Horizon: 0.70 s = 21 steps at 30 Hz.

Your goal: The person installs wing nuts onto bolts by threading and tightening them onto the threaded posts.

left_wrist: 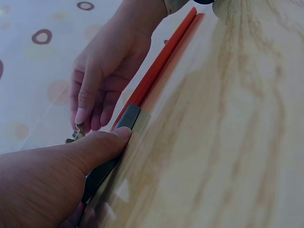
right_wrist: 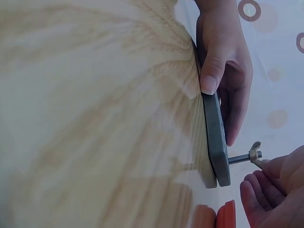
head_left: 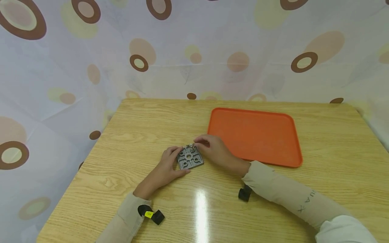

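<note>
A square grey plate with a hole in its middle and round recesses near its corners lies flat on the wooden table. My left hand holds it from the left, thumb on the near edge and fingers at the far left corner. From the plate's far right corner rises a threaded bolt, with a wing nut near its top end. The thumb and forefinger of my right hand pinch one wing of this nut. In the left wrist view the nut is partly hidden behind my left thumb.
An orange tray lies on the table at the back right, just beyond my right hand. Behind the table hangs a pale curtain with brown ring patterns. Both wrists carry black camera straps.
</note>
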Each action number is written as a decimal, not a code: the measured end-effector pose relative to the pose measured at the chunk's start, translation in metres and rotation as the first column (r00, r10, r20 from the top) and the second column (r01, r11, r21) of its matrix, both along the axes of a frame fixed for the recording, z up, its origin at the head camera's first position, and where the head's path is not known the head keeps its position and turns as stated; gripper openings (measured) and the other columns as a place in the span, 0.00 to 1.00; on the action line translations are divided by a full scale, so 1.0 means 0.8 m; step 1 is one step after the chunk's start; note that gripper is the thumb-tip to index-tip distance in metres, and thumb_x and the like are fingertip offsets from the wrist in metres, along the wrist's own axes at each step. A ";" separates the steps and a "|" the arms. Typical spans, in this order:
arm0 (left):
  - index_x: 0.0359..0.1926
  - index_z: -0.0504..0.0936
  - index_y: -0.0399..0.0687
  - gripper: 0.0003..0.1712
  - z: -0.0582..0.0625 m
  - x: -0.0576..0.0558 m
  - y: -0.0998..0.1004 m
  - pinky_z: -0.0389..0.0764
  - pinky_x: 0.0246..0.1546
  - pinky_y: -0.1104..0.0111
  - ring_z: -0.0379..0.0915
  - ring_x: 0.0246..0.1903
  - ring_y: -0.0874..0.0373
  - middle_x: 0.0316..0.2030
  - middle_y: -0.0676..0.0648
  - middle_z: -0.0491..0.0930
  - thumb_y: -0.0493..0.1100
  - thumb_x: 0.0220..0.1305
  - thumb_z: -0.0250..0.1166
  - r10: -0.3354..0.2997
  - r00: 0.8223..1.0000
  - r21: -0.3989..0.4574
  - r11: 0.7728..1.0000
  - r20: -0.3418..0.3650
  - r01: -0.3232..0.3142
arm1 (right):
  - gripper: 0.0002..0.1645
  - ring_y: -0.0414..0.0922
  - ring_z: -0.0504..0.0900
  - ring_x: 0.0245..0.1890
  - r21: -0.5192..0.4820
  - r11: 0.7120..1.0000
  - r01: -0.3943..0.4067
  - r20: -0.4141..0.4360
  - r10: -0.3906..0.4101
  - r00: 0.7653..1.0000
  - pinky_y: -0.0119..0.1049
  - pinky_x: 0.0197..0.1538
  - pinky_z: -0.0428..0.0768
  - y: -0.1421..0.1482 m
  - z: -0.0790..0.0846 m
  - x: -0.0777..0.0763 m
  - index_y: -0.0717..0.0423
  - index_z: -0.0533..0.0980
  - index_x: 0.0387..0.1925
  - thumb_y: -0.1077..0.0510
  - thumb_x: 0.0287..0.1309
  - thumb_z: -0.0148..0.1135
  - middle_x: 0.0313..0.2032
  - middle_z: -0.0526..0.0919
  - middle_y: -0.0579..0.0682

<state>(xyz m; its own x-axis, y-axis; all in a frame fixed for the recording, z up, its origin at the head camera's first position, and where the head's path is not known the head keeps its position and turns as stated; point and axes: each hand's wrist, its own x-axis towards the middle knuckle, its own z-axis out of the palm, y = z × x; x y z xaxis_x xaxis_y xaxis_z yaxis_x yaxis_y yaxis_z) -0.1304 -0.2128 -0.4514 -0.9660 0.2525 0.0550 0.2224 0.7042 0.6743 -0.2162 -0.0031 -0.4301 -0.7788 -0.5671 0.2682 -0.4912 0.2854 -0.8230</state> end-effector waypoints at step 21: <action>0.70 0.55 0.41 0.50 0.002 0.001 0.000 0.61 0.59 0.58 0.51 0.60 0.53 0.63 0.45 0.54 0.58 0.54 0.67 0.002 1.000 -0.006 1.000 0.017 -0.001 | 0.08 0.37 0.79 0.36 0.021 1.000 -0.018 0.005 0.018 1.000 0.31 0.40 0.77 -0.002 0.000 0.000 0.56 0.80 0.39 0.58 0.57 0.63 0.36 0.82 0.44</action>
